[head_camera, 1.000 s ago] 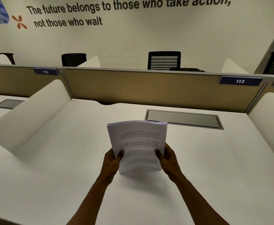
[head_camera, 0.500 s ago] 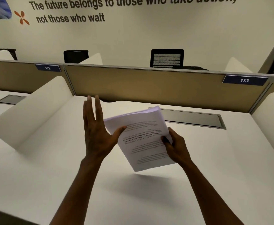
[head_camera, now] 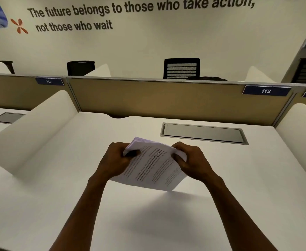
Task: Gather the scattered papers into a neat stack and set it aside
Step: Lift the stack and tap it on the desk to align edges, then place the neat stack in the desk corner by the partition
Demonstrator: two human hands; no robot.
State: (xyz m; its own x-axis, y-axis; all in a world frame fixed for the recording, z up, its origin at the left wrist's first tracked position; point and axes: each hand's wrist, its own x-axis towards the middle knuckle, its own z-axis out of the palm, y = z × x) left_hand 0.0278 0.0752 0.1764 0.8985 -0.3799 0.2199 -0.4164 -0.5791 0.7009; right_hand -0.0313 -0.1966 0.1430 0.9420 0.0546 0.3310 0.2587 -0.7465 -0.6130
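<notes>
Here the stack of papers (head_camera: 153,167) is held above the white desk (head_camera: 239,187), tilted, its near corner low over the surface but not seen to touch it. The left hand (head_camera: 115,161) is closed on the far-left corner and the right hand (head_camera: 192,162) on the right edge (thumbs on the printed face). To square it well, grip loosely, let the sheets settle on one edge against the desk, then lay the stack flat to one side.

Two bare forearms; left hand (head_camera: 115,160), right hand (head_camera: 192,160); no sleeves visible.
</notes>
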